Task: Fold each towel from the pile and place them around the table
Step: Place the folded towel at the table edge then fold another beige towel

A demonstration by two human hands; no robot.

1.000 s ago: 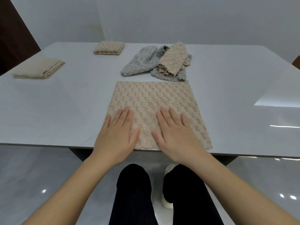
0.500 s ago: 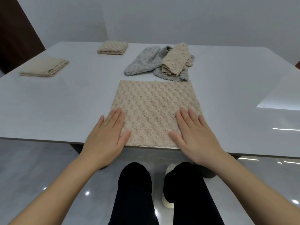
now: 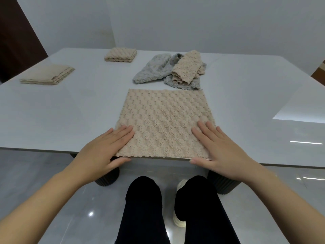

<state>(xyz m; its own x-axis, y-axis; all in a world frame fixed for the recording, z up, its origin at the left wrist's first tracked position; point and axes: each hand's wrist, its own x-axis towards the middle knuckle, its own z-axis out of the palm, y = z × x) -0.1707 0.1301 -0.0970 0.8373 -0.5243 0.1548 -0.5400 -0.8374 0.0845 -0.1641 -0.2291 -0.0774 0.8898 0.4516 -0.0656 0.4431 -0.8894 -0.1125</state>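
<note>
Spread towel (image 3: 165, 124): a beige, bumpy-textured square lying flat on the white worktop (image 3: 70, 111), with its near hem right along the worktop's near edge.
Left hand (image 3: 103, 150): released and flat, fingers straight and close together. The fingertips rest on the towel's near left corner, the palm lies just outside the left hem, and the thumb reaches along the worktop edge under the near hem.
Right hand (image 3: 219, 148): also released and flat, fingers straight. It lies over the towel's near right corner, with the thumb stretched along the near edge.
Towel relative to hands: it lies between the two hands and extends away from them, with one hand pressing on each near corner.
Pile (image 3: 158, 71): grey towels lie loose beyond the spread towel's far hem, with a crumpled beige towel (image 3: 187, 67) on top at the right.
Folded towel, left (image 3: 47, 74): a beige stack near the worktop's left edge.
Folded towel, far (image 3: 121, 54): a beige stack near the far edge, left of the pile.
</note>
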